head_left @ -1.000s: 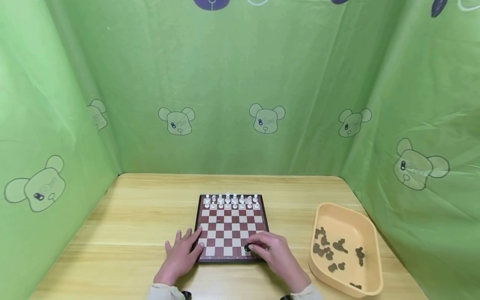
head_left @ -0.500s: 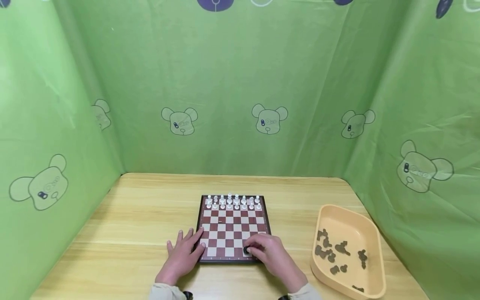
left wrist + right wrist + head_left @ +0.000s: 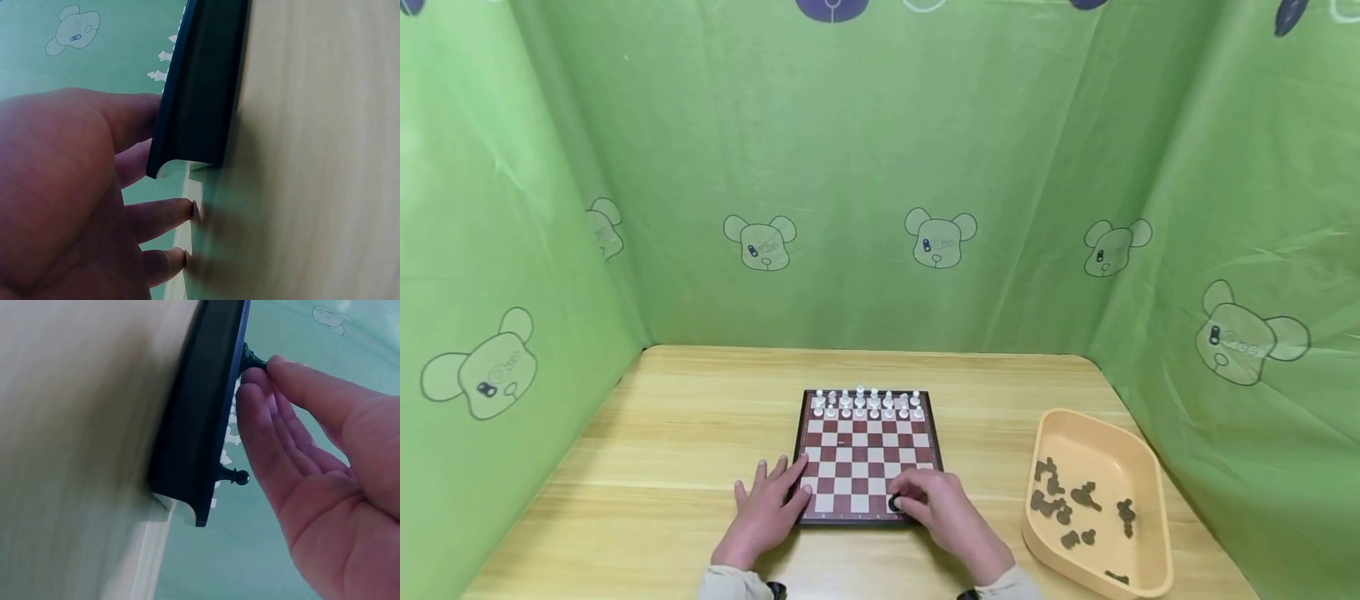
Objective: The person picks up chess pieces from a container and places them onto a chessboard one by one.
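The chessboard lies on the table, two rows of white chess pieces standing along its far side. My right hand pinches a black chess piece between thumb and fingertips at the near row of squares, the base right at the board in the right wrist view. A black pawn stands near the board's corner, hidden behind my right hand in the head view. My left hand rests at the board's left edge, fingers spread, thumb and index finger on the board and the others over the table.
An orange plastic bin stands on the right of the table, with several dark chess pieces lying loose in it. Green curtains with bear prints enclose the table at the back and both sides.
My right hand has brought the black chess piece slightly nearer and down onto the front row. In the last half second it barely moves. My left hand stays at the board's edge.
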A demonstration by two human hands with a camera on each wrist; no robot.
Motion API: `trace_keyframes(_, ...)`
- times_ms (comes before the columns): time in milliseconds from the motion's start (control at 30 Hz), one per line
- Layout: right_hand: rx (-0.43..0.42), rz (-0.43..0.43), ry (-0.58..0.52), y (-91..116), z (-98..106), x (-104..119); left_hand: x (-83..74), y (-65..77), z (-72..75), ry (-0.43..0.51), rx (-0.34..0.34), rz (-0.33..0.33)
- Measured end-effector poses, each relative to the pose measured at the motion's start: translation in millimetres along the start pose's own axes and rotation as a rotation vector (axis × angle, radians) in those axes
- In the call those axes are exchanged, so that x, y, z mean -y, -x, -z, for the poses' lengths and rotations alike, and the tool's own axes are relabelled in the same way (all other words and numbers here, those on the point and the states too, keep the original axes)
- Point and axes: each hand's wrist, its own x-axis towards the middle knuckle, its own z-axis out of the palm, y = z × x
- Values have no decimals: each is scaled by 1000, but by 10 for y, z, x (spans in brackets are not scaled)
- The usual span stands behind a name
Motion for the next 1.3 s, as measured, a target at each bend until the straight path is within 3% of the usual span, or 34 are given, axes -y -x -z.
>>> trace_keyframes(133, -7, -30, -7, 17, 1, 27, 1, 1, -12, 3, 4, 2)
trace_keyframes(367, -126, -126, -81, 49, 111, 118, -1, -4, -33, 8, 1, 2)
trace_keyframes(667, -198, -242, 18, 154, 627, 91, -23, -5, -23, 3, -1, 0)
trace_keyframes(900, -278, -475, 41, 371, 1082, -174, -5, -5, -11, -5, 6, 3)
trace_keyframes(1067, -184, -631, 99, 574, 1347, -388, 3, -1, 0, -9, 9, 15)
trace_keyframes(1300, -8, -691, 253, 778, 1445, -614, -2, 6, 14, -11, 11, 18)
